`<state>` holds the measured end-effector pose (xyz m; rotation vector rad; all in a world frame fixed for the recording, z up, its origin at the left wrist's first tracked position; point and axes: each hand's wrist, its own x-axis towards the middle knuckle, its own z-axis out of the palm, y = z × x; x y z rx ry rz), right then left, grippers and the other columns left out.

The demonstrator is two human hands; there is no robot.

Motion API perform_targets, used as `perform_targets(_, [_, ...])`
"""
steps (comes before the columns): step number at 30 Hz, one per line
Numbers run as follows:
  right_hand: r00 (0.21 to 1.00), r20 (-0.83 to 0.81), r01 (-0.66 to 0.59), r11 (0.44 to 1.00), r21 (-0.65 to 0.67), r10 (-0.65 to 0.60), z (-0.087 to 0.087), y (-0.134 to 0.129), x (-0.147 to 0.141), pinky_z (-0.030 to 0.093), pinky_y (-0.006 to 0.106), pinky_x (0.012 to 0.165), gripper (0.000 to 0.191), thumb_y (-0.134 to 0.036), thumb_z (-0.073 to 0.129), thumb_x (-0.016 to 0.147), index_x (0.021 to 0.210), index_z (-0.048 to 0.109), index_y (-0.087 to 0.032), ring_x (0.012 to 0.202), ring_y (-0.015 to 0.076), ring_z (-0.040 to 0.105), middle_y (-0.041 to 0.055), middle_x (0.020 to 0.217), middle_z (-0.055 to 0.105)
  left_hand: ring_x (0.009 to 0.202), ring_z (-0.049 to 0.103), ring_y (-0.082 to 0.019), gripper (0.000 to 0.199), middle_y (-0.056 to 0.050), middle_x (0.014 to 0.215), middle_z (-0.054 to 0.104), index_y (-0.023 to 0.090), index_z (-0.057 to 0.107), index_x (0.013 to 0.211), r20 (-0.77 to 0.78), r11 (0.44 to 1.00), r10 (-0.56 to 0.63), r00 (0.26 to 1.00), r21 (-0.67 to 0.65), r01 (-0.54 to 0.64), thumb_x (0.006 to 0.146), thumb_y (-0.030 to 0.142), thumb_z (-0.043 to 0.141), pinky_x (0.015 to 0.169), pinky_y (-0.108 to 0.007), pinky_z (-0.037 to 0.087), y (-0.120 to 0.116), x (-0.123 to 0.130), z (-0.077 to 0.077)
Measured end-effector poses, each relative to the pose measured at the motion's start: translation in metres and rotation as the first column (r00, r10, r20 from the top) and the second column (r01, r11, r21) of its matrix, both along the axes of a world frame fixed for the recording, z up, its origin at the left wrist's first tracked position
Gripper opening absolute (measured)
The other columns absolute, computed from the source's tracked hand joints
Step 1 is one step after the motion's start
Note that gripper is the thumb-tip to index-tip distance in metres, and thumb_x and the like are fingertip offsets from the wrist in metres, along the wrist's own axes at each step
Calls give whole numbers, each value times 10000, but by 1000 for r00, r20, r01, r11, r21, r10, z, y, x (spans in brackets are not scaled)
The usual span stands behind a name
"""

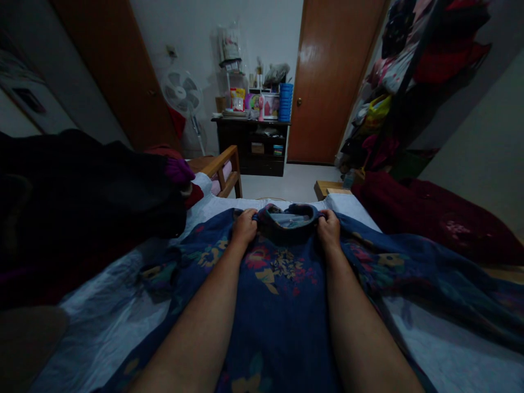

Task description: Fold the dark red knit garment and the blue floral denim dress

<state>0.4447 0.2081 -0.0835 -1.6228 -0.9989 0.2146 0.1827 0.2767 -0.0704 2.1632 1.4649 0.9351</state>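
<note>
A dark blue long-sleeved top (282,305) with a floral pattern lies spread on a pale sheet (118,311), its collar at the far end. My left hand (245,225) is closed on the fabric at the left of the collar. On the collar's right, my right hand (328,228) grips the same garment. The sleeve on the right stretches out toward the right edge, while the left one is bent with its cuff beside the body. Both hands hide the cloth pinched in their fingers.
Dark clothes (90,191) are heaped at the left, and a maroon garment (446,218) lies at the right. Past the bed's far edge stand a wooden armrest (223,162), a white fan (183,91) and a dark cabinet (233,142). Clothes hang at the upper right.
</note>
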Motion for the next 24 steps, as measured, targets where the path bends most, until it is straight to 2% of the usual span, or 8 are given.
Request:
perform_targets(3, [976,-214,-35,999,6,35,4,0,-2,453,271,540,317,-270,425,734,987,593,-177,498,153,490,-33,607,543,935,633,-167,401,-19,950,710,197,678,942,121,997,-39,992,-67,47,692,36,409,857,-240,473,1,1,1])
perform_targets(5, [973,-224,-55,998,27,59,6,0,-2,458,264,545,338,-256,437,722,1011,590,-170,506,141,494,-24,659,569,889,642,-161,414,-9,932,710,197,659,996,172,991,-57,983,-109,77,693,41,424,812,-238,487,0,1,2])
perform_targets(9, [993,27,-116,992,-44,117,13,-3,-1,494,304,760,403,-154,458,656,1013,645,-147,760,180,583,52,879,637,838,659,-173,680,-37,1028,702,186,488,1330,185,966,-123,975,-202,161,665,118,608,755,-253,514,-5,-1,10])
perform_targets(11, [972,186,-116,983,-145,142,20,-7,-1,479,326,842,458,-104,459,635,1035,678,-142,835,196,586,72,924,640,933,657,-190,767,-42,1130,687,219,461,1378,143,967,-159,977,-179,183,642,134,660,836,-271,508,-7,-1,16])
perform_targets(14, [922,331,-125,962,-241,203,30,-13,-2,452,336,919,495,-70,482,646,1078,702,-169,911,212,593,78,971,661,1108,605,-200,573,-4,1204,676,275,621,1234,53,965,-224,973,-130,229,688,106,579,961,-288,456,-7,-3,23])
perform_targets(17, [894,341,-208,943,-260,291,39,-18,-4,451,339,938,494,-89,534,676,1128,691,-210,981,227,604,61,1026,693,1094,605,-198,445,-1,1121,710,267,716,1066,-39,957,-266,963,-134,258,722,86,498,949,-288,457,-6,-7,31])
perform_targets(21, [866,289,-352,908,-227,408,51,-22,-4,462,337,944,506,-130,543,731,1216,642,-235,1041,216,616,37,1128,696,1022,613,-228,325,-62,1074,694,235,751,933,-289,986,-158,944,-101,134,750,105,515,899,-303,472,-12,-11,45])
perform_targets(24, [882,283,-327,921,-210,378,58,-24,-5,474,311,916,587,-123,529,743,1321,571,-216,989,201,643,50,1120,701,1157,525,-304,250,-71,1302,587,248,752,896,-407,998,10,913,59,16,772,144,561,961,-404,442,-19,-9,56])
